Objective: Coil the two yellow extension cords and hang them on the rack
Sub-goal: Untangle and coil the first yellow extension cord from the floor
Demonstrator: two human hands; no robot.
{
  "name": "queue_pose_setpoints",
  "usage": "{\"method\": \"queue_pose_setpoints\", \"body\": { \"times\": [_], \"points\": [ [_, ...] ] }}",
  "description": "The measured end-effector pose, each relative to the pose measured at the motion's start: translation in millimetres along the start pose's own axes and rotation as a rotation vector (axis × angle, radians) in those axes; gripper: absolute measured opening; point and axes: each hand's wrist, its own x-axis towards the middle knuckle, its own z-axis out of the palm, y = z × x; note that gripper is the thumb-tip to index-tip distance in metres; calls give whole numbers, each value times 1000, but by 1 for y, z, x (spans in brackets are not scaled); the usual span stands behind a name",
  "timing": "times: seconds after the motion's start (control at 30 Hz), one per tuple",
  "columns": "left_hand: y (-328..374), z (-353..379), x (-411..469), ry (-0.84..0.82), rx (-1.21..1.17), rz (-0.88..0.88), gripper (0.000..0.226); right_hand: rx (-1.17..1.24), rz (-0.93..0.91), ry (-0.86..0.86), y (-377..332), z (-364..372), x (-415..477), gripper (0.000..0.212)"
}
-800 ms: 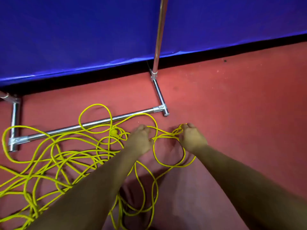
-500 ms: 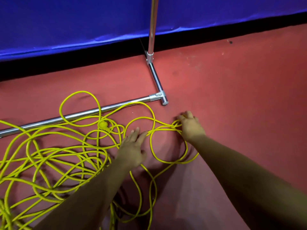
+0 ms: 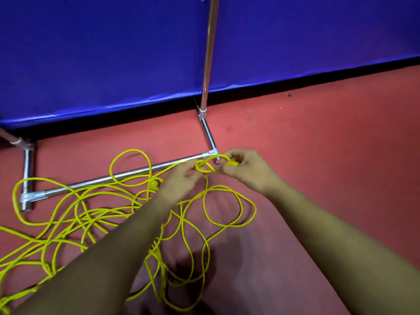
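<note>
A tangle of yellow extension cord [image 3: 95, 214] sprawls over the red floor, mostly left and below my arms. A yellow plug [image 3: 153, 184] lies in it near the rack's base bar. My right hand [image 3: 247, 171] pinches a small loop of the cord [image 3: 212, 165], lifted off the floor, beside the rack's corner joint. My left hand [image 3: 181, 181] grips the same loop from the left. Larger loops [image 3: 227, 208] hang and lie under both hands. The metal rack [image 3: 118, 176] shows only its base bars and one upright pole [image 3: 208, 64].
A blue padded wall [image 3: 102, 53] stands behind the rack, with a dark gap at its foot. The rack's left foot [image 3: 27, 178] sits at the far left. Bare red floor [image 3: 329, 144] stretches to the right of my hands.
Both hands have risen off the floor and come together, lifting a small loop of cord. My left hand, flat and open before, now grips the cord.
</note>
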Motion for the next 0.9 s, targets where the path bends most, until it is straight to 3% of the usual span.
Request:
{"method": "queue_pose_setpoints", "body": {
  "times": [0.1, 0.2, 0.33, 0.5, 0.7, 0.77, 0.9],
  "points": [
    [65, -30, -34, 12, -164, 88, 10, 200, 50, 11, -63, -12, -25, 4],
    [131, -58, -86, 49, -257, 145, 18, 547, 123, -89, -118, -17, -59, 7],
    [193, -86, -160, 76, -390, 193, 13, 830, 144, -189, -178, -9, -115, 10],
    [241, -108, -240, 352, -251, 148, 32, 1216, 61, -439, -223, 11, -189, 18],
    [247, -119, -310, 452, -174, 94, 41, 1063, -51, -406, -244, 56, -239, 28],
    [241, -117, -328, 481, -132, 81, 33, 988, -47, -375, -244, 68, -246, 31],
    [229, -122, -350, 473, -26, 82, 18, 828, -13, -184, -235, 94, -249, 11]
  ]
}}
